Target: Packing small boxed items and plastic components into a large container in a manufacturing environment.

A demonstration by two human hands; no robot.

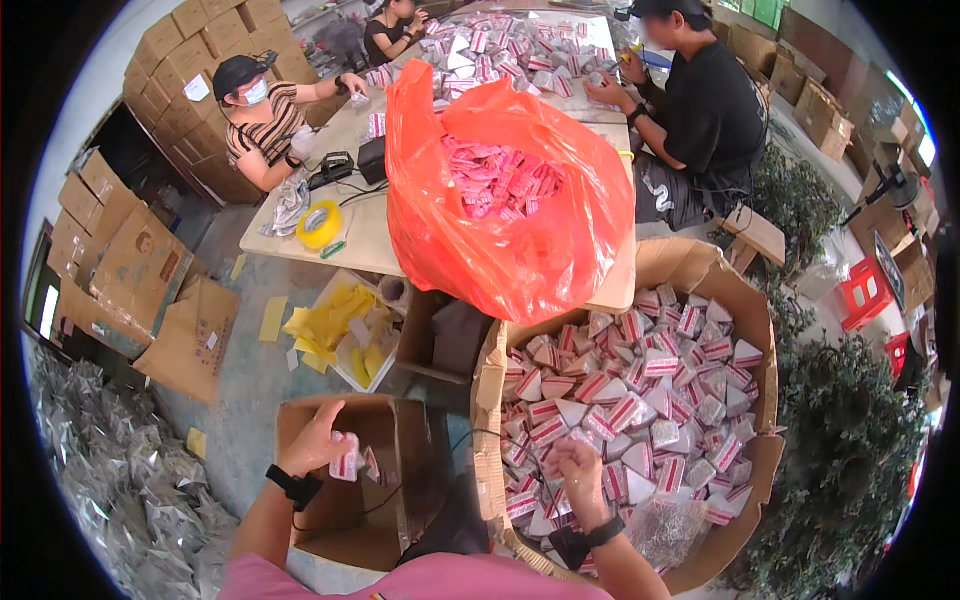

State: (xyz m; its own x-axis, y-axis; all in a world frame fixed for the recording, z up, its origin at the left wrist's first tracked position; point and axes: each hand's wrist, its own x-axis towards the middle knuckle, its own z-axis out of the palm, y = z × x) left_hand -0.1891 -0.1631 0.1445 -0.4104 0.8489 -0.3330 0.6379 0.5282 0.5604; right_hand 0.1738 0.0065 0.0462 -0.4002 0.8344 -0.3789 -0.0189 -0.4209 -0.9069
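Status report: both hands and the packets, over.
Left hand at striped packet, over small carton. Right hand over big carton of packets. Both grips unclear. Black cable crosses both cartons, possibly obstructing.

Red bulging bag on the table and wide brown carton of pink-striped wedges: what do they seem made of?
Red bulging bag: probably thin, glossy plastic film, given its highlights and creases.
Wide brown open carton: matte corrugated cardboard, by its ribbed left edge.
Pink-striped white wedges: apparently wrapped in shiny clear plastic, from the glints; contents unclear.
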